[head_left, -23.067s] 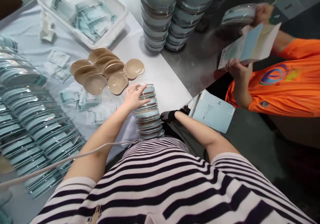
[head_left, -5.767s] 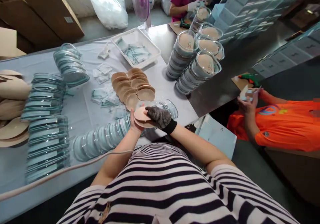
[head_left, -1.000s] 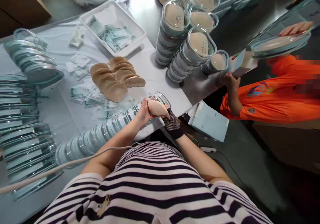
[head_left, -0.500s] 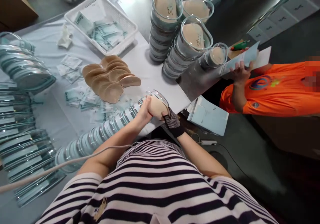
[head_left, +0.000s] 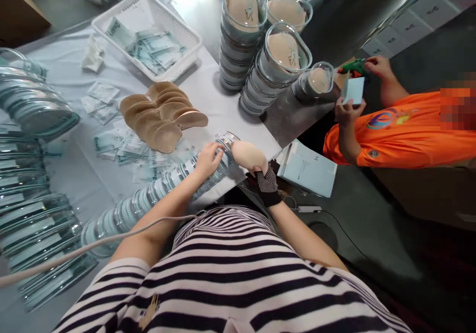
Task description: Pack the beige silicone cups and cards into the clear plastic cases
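My right hand (head_left: 266,181), in a dark dotted fingerless glove, pinches the lower right edge of a beige oval bra pad (head_left: 247,154). The pad is held tilted just past the end of a long row of nested clear plastic containers (head_left: 158,189). My bare left hand (head_left: 208,160) has its fingers curled on a container near that end, apart from the pad. More beige pads (head_left: 159,114) lie in an overlapping pile on the white-covered table, left of the row's end.
A white basket (head_left: 189,65) holds printed packets; more packets (head_left: 130,144) lie loose. Tall stacks of filled clear containers (head_left: 243,50) stand at the back. Container rows (head_left: 33,109) line the left. A person in orange (head_left: 401,129) holds a small light-blue box (head_left: 353,91).
My left hand has let go of the pad and moved left onto the containers. My right hand has shifted slightly right with the pad. The co-worker now holds a folded box.
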`<action>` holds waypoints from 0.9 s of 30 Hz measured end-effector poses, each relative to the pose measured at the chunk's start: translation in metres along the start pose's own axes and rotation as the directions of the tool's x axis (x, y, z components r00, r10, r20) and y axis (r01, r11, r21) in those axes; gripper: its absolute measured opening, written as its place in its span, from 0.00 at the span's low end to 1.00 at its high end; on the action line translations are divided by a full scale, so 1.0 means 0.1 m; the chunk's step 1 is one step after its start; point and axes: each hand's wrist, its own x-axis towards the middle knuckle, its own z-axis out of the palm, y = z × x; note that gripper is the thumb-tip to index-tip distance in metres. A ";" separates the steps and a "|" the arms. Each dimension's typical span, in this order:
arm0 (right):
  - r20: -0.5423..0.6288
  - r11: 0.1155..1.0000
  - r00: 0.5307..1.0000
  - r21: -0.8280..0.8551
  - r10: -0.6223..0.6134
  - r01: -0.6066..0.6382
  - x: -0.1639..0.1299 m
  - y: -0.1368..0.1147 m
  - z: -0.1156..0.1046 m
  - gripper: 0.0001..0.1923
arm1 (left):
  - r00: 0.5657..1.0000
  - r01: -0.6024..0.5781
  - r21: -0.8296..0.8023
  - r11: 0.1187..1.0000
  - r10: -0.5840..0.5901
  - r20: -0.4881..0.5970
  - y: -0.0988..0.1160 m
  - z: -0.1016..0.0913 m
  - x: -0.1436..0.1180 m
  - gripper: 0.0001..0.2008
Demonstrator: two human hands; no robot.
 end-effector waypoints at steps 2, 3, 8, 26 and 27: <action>-0.048 0.993 0.999 -0.115 0.017 -0.022 -0.19 0.20 -0.05 0.33 | 0.958 -0.239 0.401 0.885 0.148 0.245 -0.11 -0.10 -0.01 0.09; -0.057 0.983 0.998 -0.177 0.029 -0.039 -0.29 0.29 -0.06 0.33 | 0.925 -0.337 0.509 0.792 0.177 0.336 -0.15 -0.12 -0.02 0.09; -0.010 0.949 0.993 -0.294 0.113 -0.111 -0.61 0.56 0.08 0.33 | 0.860 -0.505 0.681 0.530 0.248 0.445 -0.20 -0.11 -0.06 0.17; -0.011 0.967 0.984 -0.185 0.179 -0.178 -0.51 0.52 0.17 0.35 | 0.891 -0.454 0.759 0.467 0.219 0.398 -0.20 0.03 -0.10 0.21; -0.013 0.964 0.983 -0.195 0.182 -0.181 -0.51 0.53 0.18 0.36 | 0.890 -0.455 0.757 0.469 0.212 0.404 -0.19 0.02 -0.09 0.22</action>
